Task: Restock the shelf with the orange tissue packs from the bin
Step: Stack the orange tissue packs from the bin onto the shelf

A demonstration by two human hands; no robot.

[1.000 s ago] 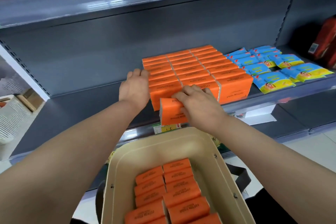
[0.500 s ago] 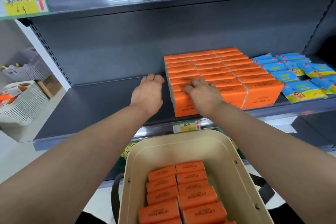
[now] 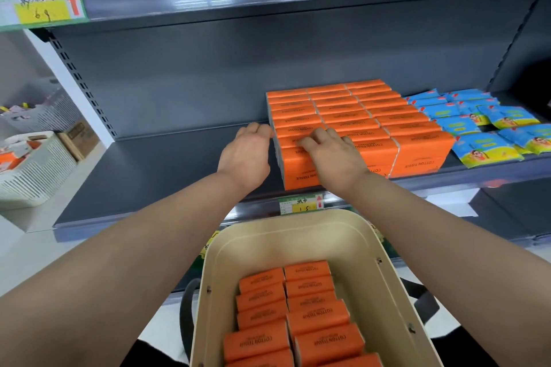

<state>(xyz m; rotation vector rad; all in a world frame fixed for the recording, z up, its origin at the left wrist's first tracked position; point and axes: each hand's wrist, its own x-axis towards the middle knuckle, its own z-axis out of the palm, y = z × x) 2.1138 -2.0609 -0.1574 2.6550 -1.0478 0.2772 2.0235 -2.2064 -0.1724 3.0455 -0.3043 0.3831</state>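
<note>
Orange tissue packs sit in two places: a block on the shelf and a supply in the bin below us.

Shelf: grey, deep, bare on its left half. The stacked block takes the middle, three columns running front to back, with blue wipe packets just beside it on the right.

Bin: cream, held low under the shelf edge, two rows of bin packs standing inside. Plenty left, so we judge the restock far from done.

Change: a second ago the front pack hung off the shelf edge in our right hand, short of the block. Now it stands flush at the front of the left column. We read that as one more pack placed; next comes another reach into the bin.

Right hand: arm stretched forward, palm down on top of the front pack, fingers spread flat across the pack tops, pressing rather than gripping. Grip is loose and closed round nothing.

Left hand: arm stretched alongside, hand upright against the left face of the column, fingertips curled at its edge, squaring the row. Its grip holds nothing either.

Price tag on the shelf lip sits below the block.
</note>
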